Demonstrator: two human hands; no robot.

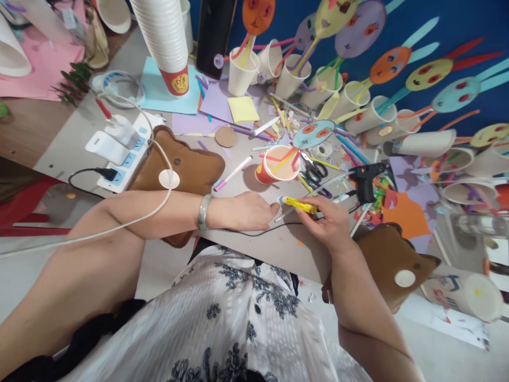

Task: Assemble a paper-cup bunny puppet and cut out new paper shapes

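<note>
My right hand (328, 220) is closed around a yellow tool (300, 205), its tip pointing left toward my left hand. My left hand (252, 211) has its fingers bent together near the table's front edge; whatever its fingertips hold is too small to make out. A small pale blue bit lies between the fingertips and the tool's tip. Just behind the hands stands a red paper cup (274, 172) with straws in it, topped by a light blue paper face (314, 134) with orange eyes. Black-handled scissors (316, 170) lie beside the cup.
Behind stand white cups (292, 79) with paper rabbit faces on straws. A black glue gun (368, 183) is at the right. At the left are a power strip (131, 159), a cup stack (161, 37) and a brown cushion (178, 159). A marker (233, 173) and paper scraps lie around.
</note>
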